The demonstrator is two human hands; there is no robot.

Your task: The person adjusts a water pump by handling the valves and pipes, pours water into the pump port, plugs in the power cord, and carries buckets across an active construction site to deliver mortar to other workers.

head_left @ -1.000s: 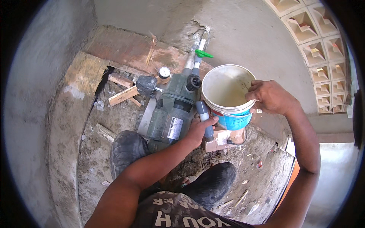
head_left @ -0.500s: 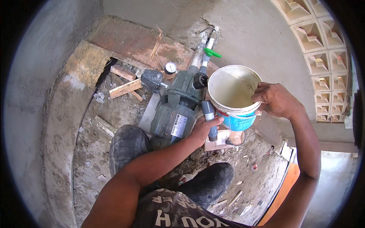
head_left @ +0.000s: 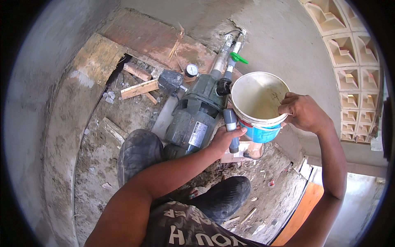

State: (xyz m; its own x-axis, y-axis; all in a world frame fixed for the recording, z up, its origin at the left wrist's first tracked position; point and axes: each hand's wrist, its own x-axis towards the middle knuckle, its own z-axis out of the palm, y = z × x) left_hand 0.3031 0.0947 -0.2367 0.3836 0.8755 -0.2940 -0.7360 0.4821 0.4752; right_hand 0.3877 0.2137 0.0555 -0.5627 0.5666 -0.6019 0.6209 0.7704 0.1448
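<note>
My right hand (head_left: 303, 112) grips the rim of a white and blue plastic bucket (head_left: 257, 105), held tilted above the ground with its pale inside showing. My left hand (head_left: 225, 138) is wrapped around a short grey pipe fitting (head_left: 231, 123) that stands upright just beside the bucket's lower edge. Directly left of both sits a dark green water pump (head_left: 196, 113) with a round pressure gauge (head_left: 191, 70) and pipes running up to a green-handled valve (head_left: 239, 58).
My two dark boots (head_left: 140, 154) stand on dirty concrete. Wood scraps (head_left: 139, 88) and a board lie at the pump's far left. A curved concrete wall (head_left: 45, 123) encloses the left; decorative breeze blocks (head_left: 349, 53) rise at the right. An orange board (head_left: 300, 214) lies lower right.
The view has shifted slightly; pump and bucket sit a little lower and to the right in the picture. Both hands keep their grips on the pipe fitting and bucket.
</note>
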